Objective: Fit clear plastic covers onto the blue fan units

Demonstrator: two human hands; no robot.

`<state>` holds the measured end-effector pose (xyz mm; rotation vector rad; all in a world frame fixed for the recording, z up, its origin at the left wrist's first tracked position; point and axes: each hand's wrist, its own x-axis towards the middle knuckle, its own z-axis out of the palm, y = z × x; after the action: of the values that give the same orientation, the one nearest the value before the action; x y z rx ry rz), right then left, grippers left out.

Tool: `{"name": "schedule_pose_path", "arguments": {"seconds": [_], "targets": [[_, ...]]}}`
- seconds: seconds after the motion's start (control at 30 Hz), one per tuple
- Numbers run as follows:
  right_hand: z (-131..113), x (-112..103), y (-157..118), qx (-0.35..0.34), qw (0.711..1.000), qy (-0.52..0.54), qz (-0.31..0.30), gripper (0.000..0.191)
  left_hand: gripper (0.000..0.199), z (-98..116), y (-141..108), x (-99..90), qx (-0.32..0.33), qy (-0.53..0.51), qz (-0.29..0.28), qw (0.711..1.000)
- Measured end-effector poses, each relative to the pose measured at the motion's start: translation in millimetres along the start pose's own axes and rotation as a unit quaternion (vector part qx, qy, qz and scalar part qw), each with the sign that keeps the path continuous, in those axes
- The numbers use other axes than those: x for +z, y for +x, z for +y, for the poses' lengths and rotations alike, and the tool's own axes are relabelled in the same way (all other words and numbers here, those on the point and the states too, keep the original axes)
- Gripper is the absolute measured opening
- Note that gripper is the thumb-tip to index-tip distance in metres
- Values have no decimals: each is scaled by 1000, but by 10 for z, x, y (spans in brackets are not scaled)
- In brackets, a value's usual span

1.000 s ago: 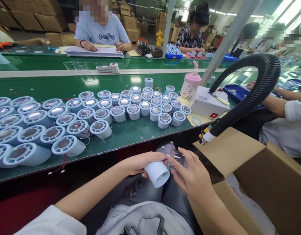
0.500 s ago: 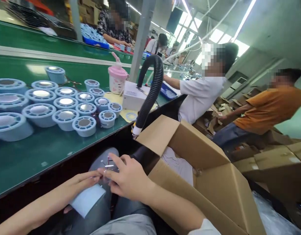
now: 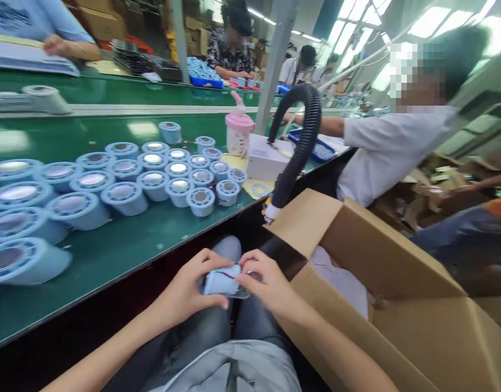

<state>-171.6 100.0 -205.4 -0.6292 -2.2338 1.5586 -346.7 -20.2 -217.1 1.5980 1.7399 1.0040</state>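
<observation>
Above my lap, a light-blue piece with a dark red wire across it is held between both hands. My left hand wraps round its left side, thumb below and fingers above. At its right end, my right hand pinches near the wire with thumb and fingertips. A clear plastic edge shows under the blue piece. Many light-blue round units with metallic centres stand in rows on the green table in front of me.
An open cardboard box with white material inside stands at my right. A black flexible hose arches from a white box beside a pink-lidded cup. A person in white sits beyond; others work across the table.
The flat light-blue sheet that hung under my left hand is now around the piece between my hands. My hands have turned toward each other. The view has swung left.
</observation>
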Motion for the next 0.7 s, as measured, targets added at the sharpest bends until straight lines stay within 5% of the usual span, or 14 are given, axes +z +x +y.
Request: {"name": "schedule_pose_path", "arguments": {"seconds": [0.1, 0.27, 0.37, 0.5, 0.7], "targets": [[39, -15, -37, 36, 997, 73, -1, 31, 67, -1, -62, 55, 16, -25, -15, 999], [99, -88, -62, 96, 981, 169, -25, 34, 66, 79, -147, 99, -40, -247, -80, 965], [73, -104, -133, 28, 990, 121, -61, 22, 61, 161, -188, 93, -103, -364, -54, 924], [30, -102, -253, -101, 991, -54, -64, 40, 60, 217, -235, 59, -142, -423, -64, 893], [-33, -141, -325, -38, 996, -26, -74, 39, 74, 255, -274, -16, -90, -356, -72, 927]]}}
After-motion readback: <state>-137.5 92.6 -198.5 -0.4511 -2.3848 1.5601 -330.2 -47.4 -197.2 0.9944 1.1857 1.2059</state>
